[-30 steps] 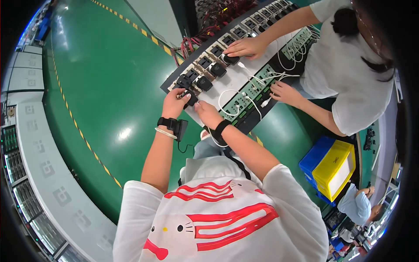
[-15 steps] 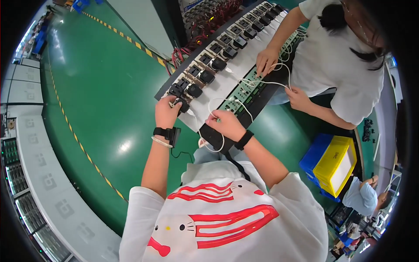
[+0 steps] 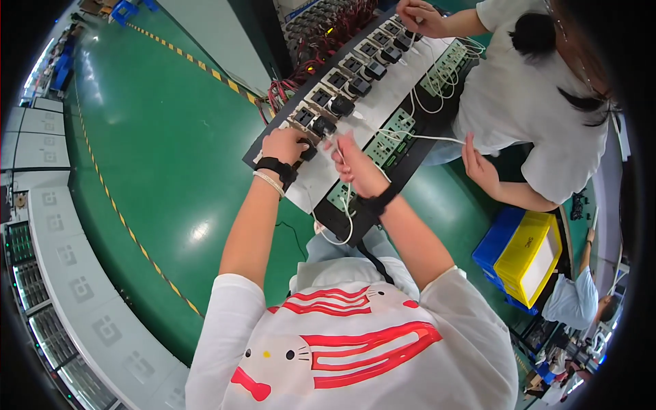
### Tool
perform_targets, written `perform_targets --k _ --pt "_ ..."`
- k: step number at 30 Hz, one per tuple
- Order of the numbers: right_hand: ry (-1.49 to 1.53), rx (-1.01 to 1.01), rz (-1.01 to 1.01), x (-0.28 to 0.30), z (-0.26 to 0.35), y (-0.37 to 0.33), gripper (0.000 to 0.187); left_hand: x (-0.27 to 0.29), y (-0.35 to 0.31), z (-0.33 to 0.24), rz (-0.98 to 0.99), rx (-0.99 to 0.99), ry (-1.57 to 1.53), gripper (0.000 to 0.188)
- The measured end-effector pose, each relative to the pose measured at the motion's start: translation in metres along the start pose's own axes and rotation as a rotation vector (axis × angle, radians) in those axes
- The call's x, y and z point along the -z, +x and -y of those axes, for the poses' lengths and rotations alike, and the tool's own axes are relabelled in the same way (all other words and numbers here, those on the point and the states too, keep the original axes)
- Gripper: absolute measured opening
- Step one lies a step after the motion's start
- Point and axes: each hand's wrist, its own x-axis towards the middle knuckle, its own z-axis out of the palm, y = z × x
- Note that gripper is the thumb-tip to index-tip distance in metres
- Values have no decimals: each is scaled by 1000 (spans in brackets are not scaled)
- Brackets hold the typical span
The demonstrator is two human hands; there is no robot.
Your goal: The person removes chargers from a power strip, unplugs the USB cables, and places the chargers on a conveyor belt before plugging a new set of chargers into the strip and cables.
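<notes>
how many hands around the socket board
4: wearer's left hand on a black plug, right hand beside it; co-worker's upper hand at far end, lower hand to right.

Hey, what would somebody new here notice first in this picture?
Probably the bold red-striped cartoon print on the white shirt, bottom centre. Next, perhaps, the bright yellow crate at right, against blue. Above centre, the person's left hand touches a black adapter near the close end of a slanting socket row, with the blurred right hand alongside.
</notes>
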Motion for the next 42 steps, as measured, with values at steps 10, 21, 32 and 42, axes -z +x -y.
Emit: perform_targets --k 10,21,32,42 --pt "-702 240 -461 26 -116 55 28 8 2 -7 72 92 6 28" --pt "-869 306 -589 4 -112 65 22 3 10 0 109 7 -88 28" --pt "-1246 663 -764 89 -58 -35 17 6 5 1 101 26 -54 28" --pt "-498 -25 172 76 39 -144 25 25 41 -38 157 35 105 42"
